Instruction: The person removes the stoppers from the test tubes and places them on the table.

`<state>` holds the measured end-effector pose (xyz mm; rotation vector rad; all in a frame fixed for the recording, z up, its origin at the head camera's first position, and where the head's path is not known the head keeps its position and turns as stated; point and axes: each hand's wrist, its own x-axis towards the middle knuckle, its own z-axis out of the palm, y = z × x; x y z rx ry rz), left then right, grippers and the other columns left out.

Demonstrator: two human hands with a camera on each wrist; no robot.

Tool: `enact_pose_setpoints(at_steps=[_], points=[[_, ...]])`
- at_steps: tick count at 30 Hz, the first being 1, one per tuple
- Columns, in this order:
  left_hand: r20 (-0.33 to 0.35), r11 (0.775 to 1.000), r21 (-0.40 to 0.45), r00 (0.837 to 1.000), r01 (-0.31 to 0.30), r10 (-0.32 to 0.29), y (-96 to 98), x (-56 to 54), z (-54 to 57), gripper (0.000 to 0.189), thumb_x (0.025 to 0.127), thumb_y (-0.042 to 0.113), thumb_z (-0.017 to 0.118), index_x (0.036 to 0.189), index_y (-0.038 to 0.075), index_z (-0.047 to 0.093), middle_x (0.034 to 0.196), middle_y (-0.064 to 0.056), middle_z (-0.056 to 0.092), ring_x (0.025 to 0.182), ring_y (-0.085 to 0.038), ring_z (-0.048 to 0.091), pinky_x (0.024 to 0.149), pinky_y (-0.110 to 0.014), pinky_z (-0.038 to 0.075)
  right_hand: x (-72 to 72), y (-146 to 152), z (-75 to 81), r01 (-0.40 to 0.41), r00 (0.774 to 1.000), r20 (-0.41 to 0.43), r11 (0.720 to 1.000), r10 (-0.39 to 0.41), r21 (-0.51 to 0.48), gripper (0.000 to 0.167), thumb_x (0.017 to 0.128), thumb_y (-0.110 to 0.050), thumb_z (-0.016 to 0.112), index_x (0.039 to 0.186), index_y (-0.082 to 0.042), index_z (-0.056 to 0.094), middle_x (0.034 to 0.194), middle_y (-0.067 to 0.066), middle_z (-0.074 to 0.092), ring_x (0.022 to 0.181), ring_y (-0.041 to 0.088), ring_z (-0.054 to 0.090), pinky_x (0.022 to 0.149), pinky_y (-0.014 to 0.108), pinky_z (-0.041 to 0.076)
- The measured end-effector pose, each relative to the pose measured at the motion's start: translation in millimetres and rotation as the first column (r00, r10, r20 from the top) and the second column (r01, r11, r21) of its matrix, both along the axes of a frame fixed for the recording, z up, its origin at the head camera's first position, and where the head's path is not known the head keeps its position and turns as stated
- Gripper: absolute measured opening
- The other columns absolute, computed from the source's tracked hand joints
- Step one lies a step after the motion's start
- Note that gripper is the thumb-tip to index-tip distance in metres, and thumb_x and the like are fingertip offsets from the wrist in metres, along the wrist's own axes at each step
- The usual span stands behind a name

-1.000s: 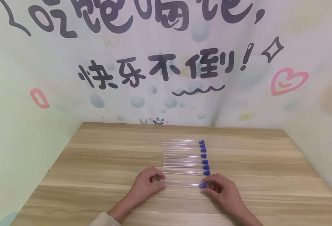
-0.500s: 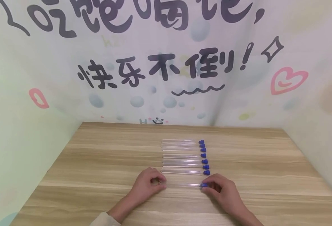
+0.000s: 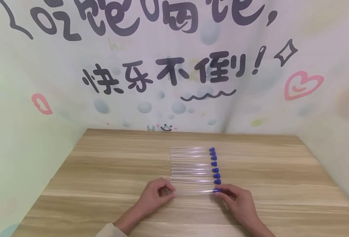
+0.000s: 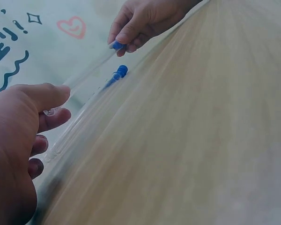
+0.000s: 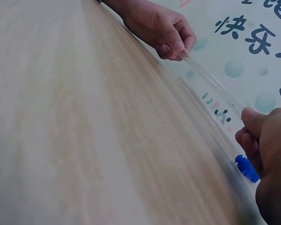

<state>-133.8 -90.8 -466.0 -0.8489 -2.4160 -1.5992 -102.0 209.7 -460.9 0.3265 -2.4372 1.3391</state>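
Between the hands a clear test tube lies crosswise, held just above the table as the wrist views show. My left hand pinches its rounded end between thumb and fingers. At the other end my right hand pinches the blue stopper, which sits at the tube's mouth; how deep it goes I cannot tell. Beyond the held tube, several like clear tubes lie in a column, rounded ends left, with blue stoppers at their right ends. Fingers partly hide the held tube's two ends.
The wood-grain table extends to both sides of the tubes. A pale printed cloth with dark lettering hangs along its back edge, and pale walls stand at the sides.
The right hand has shifted slightly right and away from me, and the stopper end of the tube has moved with it. My left hand is nearly still; its fingers have closed onto the rounded end.
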Motion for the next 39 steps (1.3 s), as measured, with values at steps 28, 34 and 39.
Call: enact_pose_setpoints(at_steps=[28, 34, 39], points=[[0.006, 0.980, -0.043, 0.980, -0.196, 0.197, 2.7, -1.9, 0.1, 0.016, 0.072, 0.018, 0.082, 0.086, 0.023, 0.076, 0.069, 0.016, 0.051, 0.065, -0.008, 0.045, 0.064, -0.026, 0.037, 1.6, 2.5, 2.2, -0.045, 0.992, 0.114, 0.998, 0.049, -0.039, 0.017, 0.077, -0.011, 0.078, 0.092, -0.018, 0.075, 0.086, -0.010, 0.072, 0.081, 0.007, 0.066, 0.066, 0.021, 0.050], [0.046, 0.970, -0.073, 0.971, -0.232, 0.235, 3.6, -0.5, 3.2, 0.015, 0.071, 0.020, 0.083, 0.084, 0.024, 0.077, 0.072, 0.010, 0.052, 0.069, -0.010, 0.045, 0.068, -0.027, 0.036, -0.8, 6.2, -0.5, -0.043, 0.990, 0.133, 0.999, 0.047, -0.028, 0.020, 0.076, -0.010, 0.079, 0.093, -0.019, 0.074, 0.087, -0.013, 0.071, 0.083, 0.008, 0.067, 0.072, 0.023, 0.053], [0.076, 0.967, -0.073, 0.965, -0.246, 0.251, 2.4, -0.7, 3.8, 0.015, 0.071, 0.020, 0.083, 0.084, 0.024, 0.076, 0.074, 0.008, 0.054, 0.071, -0.011, 0.047, 0.068, -0.028, 0.038, -1.9, 6.7, 0.9, -0.044, 0.991, 0.126, 0.999, 0.046, -0.018, 0.021, 0.076, -0.009, 0.079, 0.094, -0.020, 0.074, 0.086, -0.014, 0.070, 0.080, 0.008, 0.067, 0.067, 0.025, 0.053]])
